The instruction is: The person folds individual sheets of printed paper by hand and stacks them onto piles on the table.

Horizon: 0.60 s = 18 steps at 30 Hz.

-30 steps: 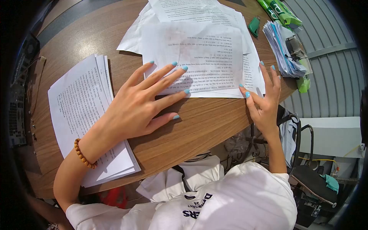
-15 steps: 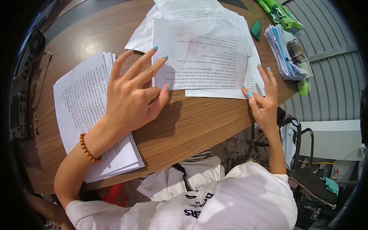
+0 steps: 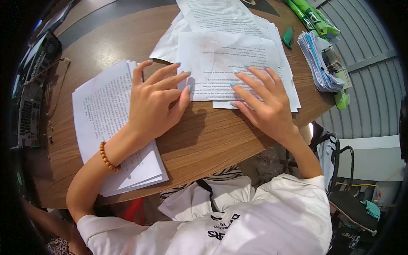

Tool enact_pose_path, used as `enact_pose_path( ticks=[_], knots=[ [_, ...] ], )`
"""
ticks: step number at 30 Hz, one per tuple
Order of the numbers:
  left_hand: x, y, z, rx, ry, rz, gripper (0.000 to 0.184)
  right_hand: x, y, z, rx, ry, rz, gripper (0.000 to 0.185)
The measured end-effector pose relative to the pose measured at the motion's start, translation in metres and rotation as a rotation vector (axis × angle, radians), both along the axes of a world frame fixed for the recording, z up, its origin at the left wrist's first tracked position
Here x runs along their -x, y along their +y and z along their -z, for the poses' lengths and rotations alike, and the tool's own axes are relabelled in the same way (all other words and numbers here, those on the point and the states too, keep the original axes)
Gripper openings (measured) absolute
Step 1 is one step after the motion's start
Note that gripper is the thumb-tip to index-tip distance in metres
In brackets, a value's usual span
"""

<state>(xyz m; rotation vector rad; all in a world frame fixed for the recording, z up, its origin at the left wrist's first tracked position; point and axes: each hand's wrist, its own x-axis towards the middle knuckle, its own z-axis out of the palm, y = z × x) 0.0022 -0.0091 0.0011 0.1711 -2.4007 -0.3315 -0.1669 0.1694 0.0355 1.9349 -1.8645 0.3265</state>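
Note:
A printed sheet of paper (image 3: 204, 46) lies on top of a loose spread of papers in front of me. My left hand (image 3: 155, 102) is at this sheet's left edge, fingers spread, thumb and fingertips at its lower left corner. Whether they press on it I cannot tell. My right hand (image 3: 267, 102) rests across the sheet's lower right part with its fingers apart and covers some of the text. Under my left wrist, which wears a beaded bracelet (image 3: 107, 158), sits a stack of printed pages (image 3: 102, 106).
The wooden table (image 3: 204, 144) curves along its front edge before my body. At the right stand a thick bundle of papers (image 3: 318, 63), a small green object (image 3: 287, 37) and green packages (image 3: 312, 17). Black electronic equipment (image 3: 32, 102) is on the left. A chair (image 3: 352, 210) stands lower right.
My right hand has moved left from the sheet's lower right corner onto its printed face, its fingers now spread flat. My left hand stays by the left edge. The whole view has shifted slightly.

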Motion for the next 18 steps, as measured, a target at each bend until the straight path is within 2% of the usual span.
enact_pose_path(
  ticks=[3, 5, 9, 10, 11, 13, 14, 16, 18],
  knots=[
    [0.001, -0.002, 0.003, -0.026, 0.006, -0.026, 0.025, 0.002, -0.015, 0.009, 0.01, 0.08, -0.126, 0.023],
    [0.001, -0.004, 0.003, -0.12, -0.001, 0.017, 0.026, 0.006, -0.021, 0.01, -0.014, 0.286, -0.256, 0.018],
    [0.002, -0.003, -0.002, -0.079, 0.05, 0.061, 0.027, 0.008, -0.031, -0.005, -0.055, 0.213, -0.324, 0.011],
    [0.0, -0.003, -0.008, -0.065, 0.029, 0.033, 0.016, 0.009, -0.035, -0.016, -0.081, 0.208, -0.299, 0.008],
    [0.0, -0.008, -0.015, -0.049, 0.028, 0.011, 0.016, 0.01, -0.043, -0.022, -0.063, 0.21, -0.32, 0.008],
    [-0.001, -0.022, -0.044, -0.067, 0.319, 0.026, 0.019, 0.014, -0.06, -0.033, 0.104, -0.042, -0.098, 0.008],
    [-0.006, -0.028, -0.061, -0.097, 0.413, 0.042, 0.017, 0.013, -0.071, -0.044, 0.211, -0.079, -0.124, 0.008],
    [-0.023, -0.046, -0.094, 0.076, 0.569, 0.014, 0.015, 0.011, -0.092, -0.065, 0.388, -0.124, -0.164, 0.008],
    [-0.053, -0.063, -0.124, 0.24, 0.649, -0.086, 0.02, -0.001, -0.109, -0.069, 0.415, -0.182, -0.271, 0.009]
  ],
)
